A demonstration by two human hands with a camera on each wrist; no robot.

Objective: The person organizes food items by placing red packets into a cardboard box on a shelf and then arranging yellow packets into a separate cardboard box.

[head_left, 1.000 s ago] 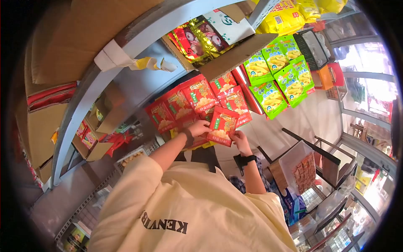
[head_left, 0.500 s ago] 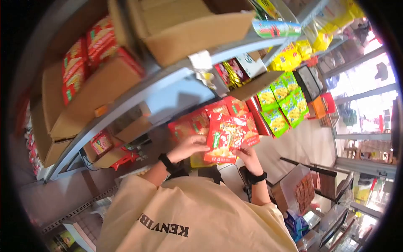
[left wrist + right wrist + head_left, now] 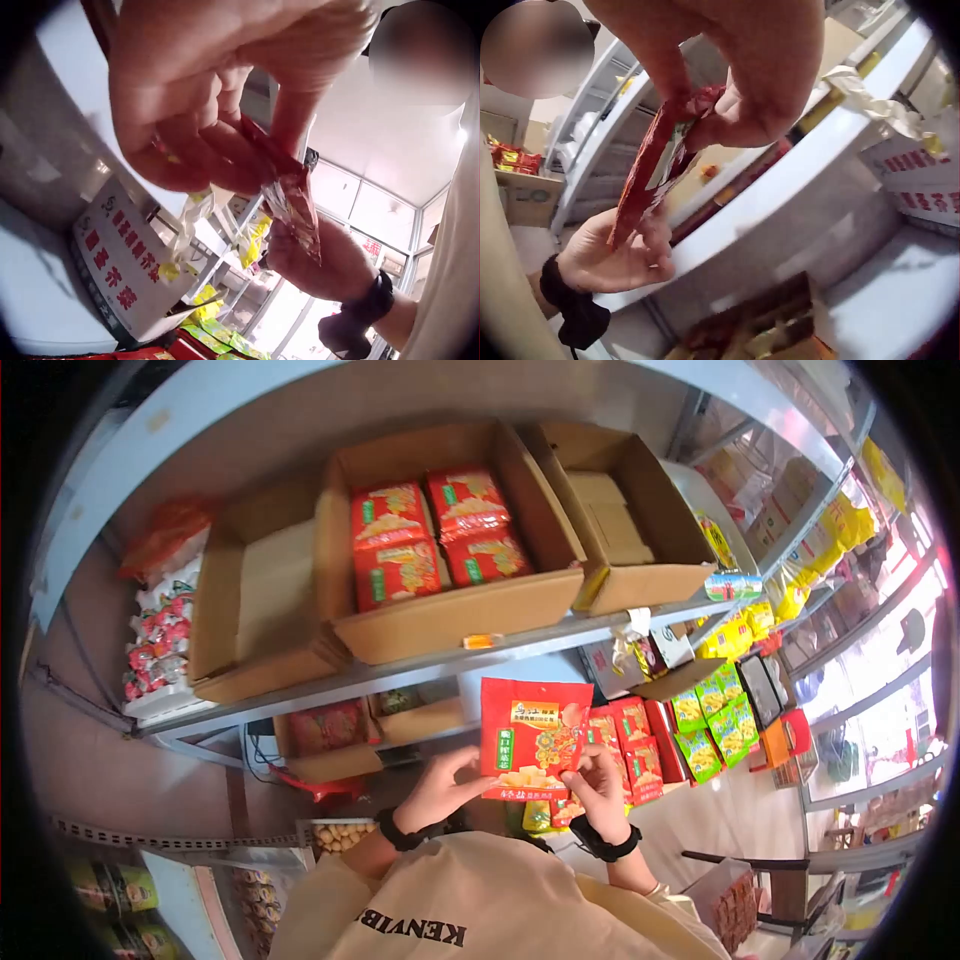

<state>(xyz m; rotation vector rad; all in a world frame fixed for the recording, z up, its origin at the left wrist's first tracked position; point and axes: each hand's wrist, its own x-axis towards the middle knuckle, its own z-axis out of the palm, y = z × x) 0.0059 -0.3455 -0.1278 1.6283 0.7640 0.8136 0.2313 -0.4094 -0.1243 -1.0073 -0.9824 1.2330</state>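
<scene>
A red food packet (image 3: 535, 735) with gold and green print is held up in front of the shelves, its printed face toward the head camera. At its lower left edge my left hand (image 3: 437, 792) holds it between thumb and fingers. My right hand (image 3: 600, 795) pinches the lower right corner, the thumb lying over the front. Seen edge-on in the right wrist view, the packet (image 3: 649, 169) looks thin and slightly bent. More red packets (image 3: 645, 765) lie in rows on the lower level just behind my right hand.
On the upper shelf stand a cardboard box (image 3: 460, 622) holding several red packets and two other cardboard boxes. The shelf's metal edge (image 3: 420, 678) runs just beyond my hands. Green packets (image 3: 735, 730) lie at the right. A crate of round brown items (image 3: 342, 836) sits low at the left.
The head view has swung up and left, bringing the upper-shelf boxes into sight. Both hands have lifted the red packet away from the rows of red packets and up before the shelf.
</scene>
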